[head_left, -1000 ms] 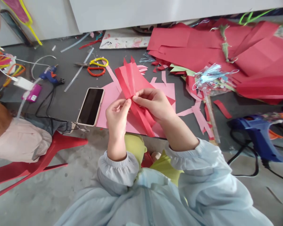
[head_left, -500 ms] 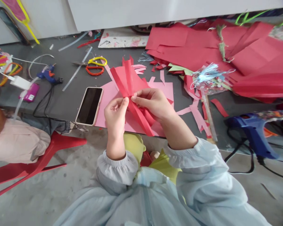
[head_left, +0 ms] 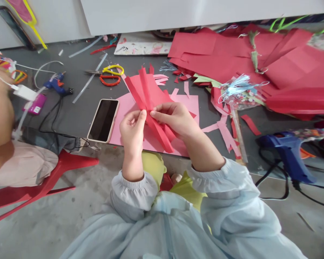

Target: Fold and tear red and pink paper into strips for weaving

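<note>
Paper fan [head_left: 146, 90]: red, pleated, pinched together at its middle so that both ends splay out. I hold it just above the near edge of the table, over the pink sheet.
Left hand [head_left: 131, 131]: thumb and fingertips closed narrowly on the pinched middle from the left side, palm turned toward me.
Right hand [head_left: 175, 120]: thumb and forefinger closed on the same pinched middle from the right, tips almost meeting those of the other hand. The lower pleats run down under this hand.
Pink sheet [head_left: 124, 113]: lies flat on the table directly beneath the red pleats, its near edge at the table edge.
Phone [head_left: 103, 120]: face up with a dark screen, just left of the pink sheet and touching its edge.
Table [head_left: 78, 104]: dark grey top, strewn with paper offcuts and cables.
Scissors [head_left: 105, 70]: yellow and red loop handles, lying beyond the phone, well apart from my hands.
Pink strips [head_left: 226, 133]: scattered to the right of the pink sheet.
Tassel packet [head_left: 239, 91]: clear wrap with pale blue threads, right of the red pleats.
Red paper stack [head_left: 226, 50]: loose sheets piled on the far right of the table.
Blue glue gun [head_left: 288, 154]: rests at the near right edge, cable trailing off.
Other person [head_left: 21, 165]: seated at my left on a red chair [head_left: 62, 165], partly out of view.
</note>
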`<state>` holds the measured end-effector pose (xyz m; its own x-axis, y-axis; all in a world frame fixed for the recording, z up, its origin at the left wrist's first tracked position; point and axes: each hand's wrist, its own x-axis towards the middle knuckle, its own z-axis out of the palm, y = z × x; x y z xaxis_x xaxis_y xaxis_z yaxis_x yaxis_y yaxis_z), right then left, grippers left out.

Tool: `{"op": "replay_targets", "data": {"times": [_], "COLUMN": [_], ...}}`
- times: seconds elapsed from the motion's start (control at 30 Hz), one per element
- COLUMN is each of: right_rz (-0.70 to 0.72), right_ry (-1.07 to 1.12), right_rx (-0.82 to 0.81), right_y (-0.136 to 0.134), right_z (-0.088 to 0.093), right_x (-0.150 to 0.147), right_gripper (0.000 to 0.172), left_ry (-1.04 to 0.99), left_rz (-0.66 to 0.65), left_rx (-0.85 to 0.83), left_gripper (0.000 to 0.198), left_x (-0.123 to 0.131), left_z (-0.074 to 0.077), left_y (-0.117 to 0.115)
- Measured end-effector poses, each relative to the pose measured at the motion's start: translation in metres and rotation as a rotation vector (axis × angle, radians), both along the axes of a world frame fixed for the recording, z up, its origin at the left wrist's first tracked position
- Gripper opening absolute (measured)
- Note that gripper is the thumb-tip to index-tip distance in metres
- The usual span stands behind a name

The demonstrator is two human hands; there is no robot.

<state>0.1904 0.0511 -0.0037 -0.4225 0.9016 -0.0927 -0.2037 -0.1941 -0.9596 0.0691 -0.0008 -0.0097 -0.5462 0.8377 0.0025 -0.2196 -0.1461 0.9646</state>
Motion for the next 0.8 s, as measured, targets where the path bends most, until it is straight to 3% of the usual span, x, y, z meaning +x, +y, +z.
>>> {"op": "replay_targets", "data": {"times": [0.2, 0.37, 0.8], "right_rz": [-0.046, -0.048, -0.032], "right_ry": [-0.006, -0.022, -0.003], "right_rx": [-0.002, 0.02, -0.008], "right_y": [0.0004, -0.0005, -0.0021], "right_z": [-0.0025, -0.0015, 0.0027], "right_x": [0.0014, 0.0019, 0.0], "right_gripper": [0.02, 0.019, 0.02], "left_ry": [0.059, 0.118, 0.031], "left_rz": [-0.089, -0.067, -0.09], "left_rx": [-0.072, -0.09, -0.065], "left_gripper": [0.03, 0.031, 0.034], "left_x": [-0.0001, -0.0004, 0.0007], "left_z": [0.0014, 0.0029, -0.0022], "left_y": [-0.0021, -0.0037, -0.0025]}}
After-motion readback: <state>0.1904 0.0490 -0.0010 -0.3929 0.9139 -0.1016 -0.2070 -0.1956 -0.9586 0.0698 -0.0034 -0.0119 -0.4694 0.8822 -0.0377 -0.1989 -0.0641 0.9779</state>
